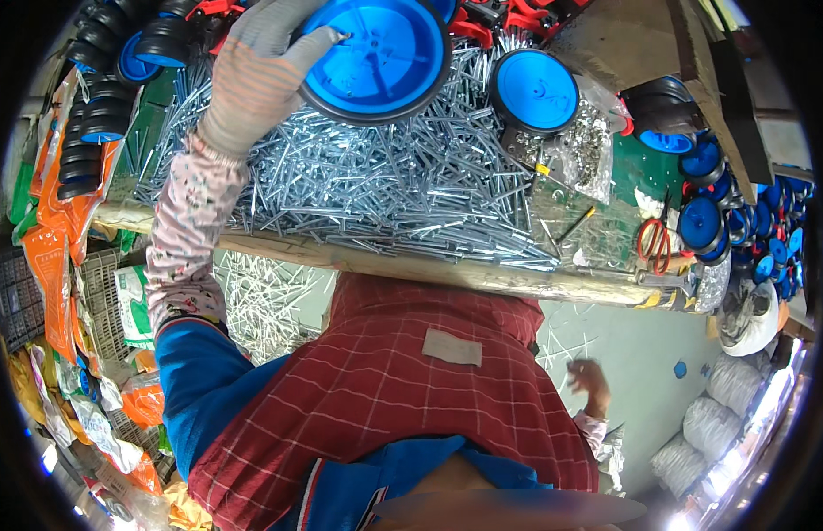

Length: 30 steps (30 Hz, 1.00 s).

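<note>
My left hand (265, 66), in a striped knit glove, grips the rim of a blue wheel (367, 66) with a black tyre, its thumb lying across the blue face. Beneath the wheel, a wide heap of metal rods (385, 177) covers the workbench. Down by my right side, away from the bench, hangs my right hand (589, 380); its fingers are loosely bent and apart, with nothing visible in them. Another blue wheel (535, 91) lies to the right of the held one, beside a clear bag of small metal parts (590, 146).
Red-handled scissors (654, 243) lie near the bench's wooden front edge (411, 260). Stacked black-tyred wheels (102, 115) stand at the left, and more blue wheels (769, 226) are piled at the right. Pale sticks (265, 301) litter the floor below. White sacks (712, 420) stand lower right.
</note>
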Motion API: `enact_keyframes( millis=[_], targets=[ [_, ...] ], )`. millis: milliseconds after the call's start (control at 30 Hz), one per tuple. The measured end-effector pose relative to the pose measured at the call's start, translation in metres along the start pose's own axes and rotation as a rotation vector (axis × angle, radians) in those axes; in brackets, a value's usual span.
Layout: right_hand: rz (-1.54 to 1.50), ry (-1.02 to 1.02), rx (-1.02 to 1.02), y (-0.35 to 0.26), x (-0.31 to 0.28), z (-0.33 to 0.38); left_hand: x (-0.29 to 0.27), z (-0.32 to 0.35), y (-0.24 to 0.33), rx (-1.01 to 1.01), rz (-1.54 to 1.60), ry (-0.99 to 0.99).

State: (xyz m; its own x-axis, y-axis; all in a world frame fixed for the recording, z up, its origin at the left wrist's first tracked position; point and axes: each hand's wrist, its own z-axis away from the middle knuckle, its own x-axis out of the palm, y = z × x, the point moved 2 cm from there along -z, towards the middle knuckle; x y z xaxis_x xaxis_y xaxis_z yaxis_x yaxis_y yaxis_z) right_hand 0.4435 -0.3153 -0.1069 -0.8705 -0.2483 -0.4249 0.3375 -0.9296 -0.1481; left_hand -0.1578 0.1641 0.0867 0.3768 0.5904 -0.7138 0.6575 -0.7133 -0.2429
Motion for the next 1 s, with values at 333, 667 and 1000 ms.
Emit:
enact_keyframes(
  millis=[333,667,1000],
  targets=[
    [-0.100,0.281,-1.469,-0.506,0.110,0.097,-0.030,0.041,0.115,-1.158,1.464,0.659],
    [-0.527,0.167,-1.640,-0.476,0.092,0.153,-0.016,0.058,0.166,-1.324,1.630,0.458],
    [0.361,0.455,-2.163,-0.484,0.087,0.186,0.002,0.031,0.170,-1.311,1.781,0.179]
  ],
)
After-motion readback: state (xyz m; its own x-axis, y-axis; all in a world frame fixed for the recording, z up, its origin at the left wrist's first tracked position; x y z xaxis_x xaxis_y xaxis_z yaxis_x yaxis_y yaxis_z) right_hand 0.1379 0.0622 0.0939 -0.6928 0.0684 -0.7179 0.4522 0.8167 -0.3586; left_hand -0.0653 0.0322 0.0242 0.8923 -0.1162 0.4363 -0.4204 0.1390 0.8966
